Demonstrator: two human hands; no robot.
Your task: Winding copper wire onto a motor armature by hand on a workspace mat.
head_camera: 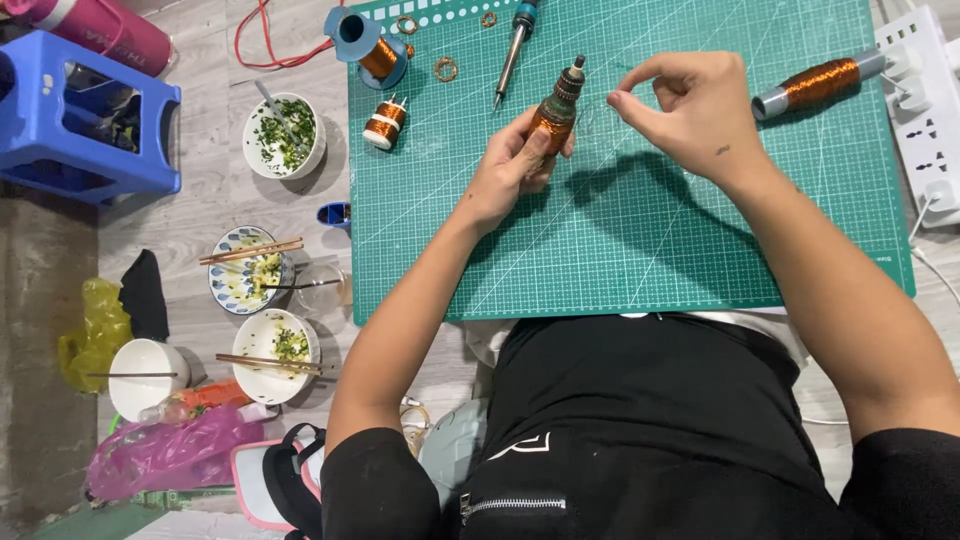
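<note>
The left hand was wrapped around a copper-wound rotor, fingers clamped on its lower part, holding it tilted above the green mat near the mat's upper middle. The right hand hovered just beside the rotor, thumb and forefinger pinched together, perhaps on a fine wire too thin to make out. A soldering iron lay on the mat beyond the rotor, with a small coil and a blue spool to its left. A long wire bobbin lay near the power strip. Bowls with chopsticks stood on the floor.
</note>
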